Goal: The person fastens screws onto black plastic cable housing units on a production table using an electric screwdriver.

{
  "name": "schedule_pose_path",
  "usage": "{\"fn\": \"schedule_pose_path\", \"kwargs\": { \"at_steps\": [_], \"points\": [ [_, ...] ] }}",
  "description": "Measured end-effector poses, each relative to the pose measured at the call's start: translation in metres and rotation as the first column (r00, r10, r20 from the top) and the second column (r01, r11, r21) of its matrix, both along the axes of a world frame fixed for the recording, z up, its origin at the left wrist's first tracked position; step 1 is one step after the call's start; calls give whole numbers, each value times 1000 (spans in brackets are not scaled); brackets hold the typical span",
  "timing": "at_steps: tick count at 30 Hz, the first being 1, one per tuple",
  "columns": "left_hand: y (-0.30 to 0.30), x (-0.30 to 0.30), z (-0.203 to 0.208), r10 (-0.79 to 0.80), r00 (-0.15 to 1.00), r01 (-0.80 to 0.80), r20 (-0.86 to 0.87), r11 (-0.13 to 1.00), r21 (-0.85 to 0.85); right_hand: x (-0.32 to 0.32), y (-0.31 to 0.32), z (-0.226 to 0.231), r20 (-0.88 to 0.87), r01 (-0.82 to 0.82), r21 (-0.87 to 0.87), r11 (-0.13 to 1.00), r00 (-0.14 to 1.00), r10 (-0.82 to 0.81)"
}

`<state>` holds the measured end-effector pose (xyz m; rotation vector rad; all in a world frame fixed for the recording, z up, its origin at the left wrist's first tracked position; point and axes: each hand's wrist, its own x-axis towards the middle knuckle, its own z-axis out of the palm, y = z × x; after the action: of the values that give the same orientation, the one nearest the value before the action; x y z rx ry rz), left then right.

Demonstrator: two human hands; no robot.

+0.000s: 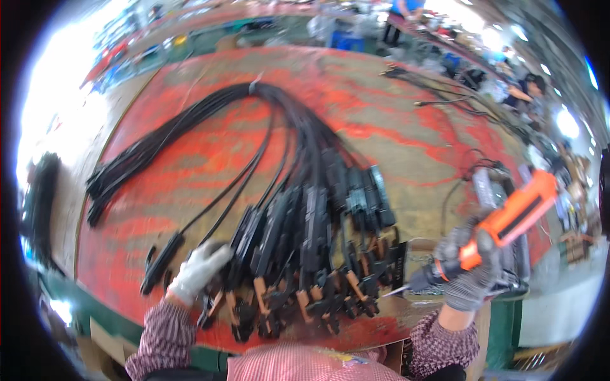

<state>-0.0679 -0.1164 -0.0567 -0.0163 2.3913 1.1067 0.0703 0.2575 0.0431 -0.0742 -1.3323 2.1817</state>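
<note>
- Pink checked garment [298, 363] nearest us.
- Our right grip [471, 267] — clenched round orange electric screwdriver [516, 213].
- Left grip [200, 270] at black clamps [312, 228] — closure we can't tell.

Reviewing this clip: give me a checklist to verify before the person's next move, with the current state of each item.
1. Tool in hand: ok; the right hand grips an orange-and-black power screwdriver.
2. Bit fitted: ok; a slender bit points toward the clamps.
3. Bit seated in a screw: cannot tell; too small and blurred.
4. Left hand firmly gripping a clamp: cannot tell; its fingers are at the black handles.
5. Both hands gloved: ok.
6. Clamps spread apart: not ok; most lie crowded together.
</note>
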Motion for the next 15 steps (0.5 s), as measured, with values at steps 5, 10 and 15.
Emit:
{"fn": "schedule_pose_path", "kwargs": {
  "at_steps": [5, 10, 15],
  "points": [
    [-24, 6, -6, 55, 938, -128, 343, 972, 195, -28, -31, 9, 191, 10, -84, 996, 982, 7],
    [-32, -5, -12, 14, 874, -142, 486, 964, 226, -37, -41, 7, 205, -112, -56, 992, 971, 121],
    [-33, -5, 41, 258, 912, -409, 318, 587, 698, -40, -44, 9, 298, -229, 94, 969, 935, 192]
  ]
}}
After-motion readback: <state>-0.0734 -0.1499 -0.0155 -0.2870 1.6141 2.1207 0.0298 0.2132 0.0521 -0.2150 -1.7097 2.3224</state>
